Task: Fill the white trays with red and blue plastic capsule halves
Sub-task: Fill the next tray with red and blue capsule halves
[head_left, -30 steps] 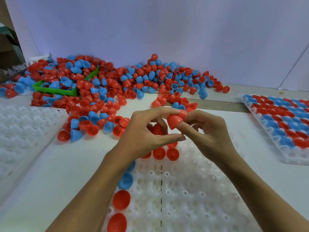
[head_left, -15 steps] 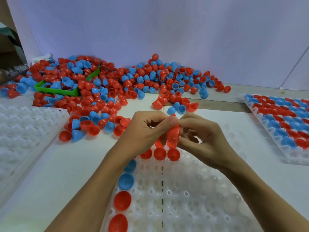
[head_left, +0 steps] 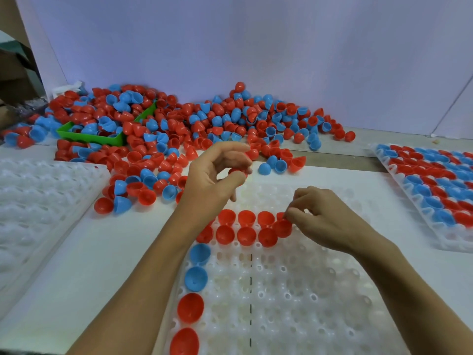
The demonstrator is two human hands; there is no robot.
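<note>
From the head view I see my left hand [head_left: 217,175] raised above the far edge of the middle tray [head_left: 294,290], fingers curled, thumb and fingertips pinching a red half [head_left: 236,172]. My right hand [head_left: 325,221] is lower, down on the tray, fingers bent, the tips pinching the red half [head_left: 281,216] at the right end of the far row. That half sits in or at a pocket; I cannot tell whether it is fully seated.

The middle tray holds two rows of red halves [head_left: 245,228] across its far part, open side up, touching one another. Down its left edge run two blue halves [head_left: 198,265] and below them two red ones [head_left: 190,307], also open side up. The remaining pockets I can see are bare white.

Beyond the tray lies the heap [head_left: 179,124] of loose red and blue halves, against the back wall [head_left: 256,47]. A green bin [head_left: 92,137] is half buried in its left part. A few blue halves [head_left: 272,166] lie just beyond the tray's far edge, near my left hand.

On the right, the full tray [head_left: 435,180] carries red and blue halves in bands. On the left is a bare tray [head_left: 38,201], partly cut off by the frame. All rest on the white table [head_left: 89,252].
</note>
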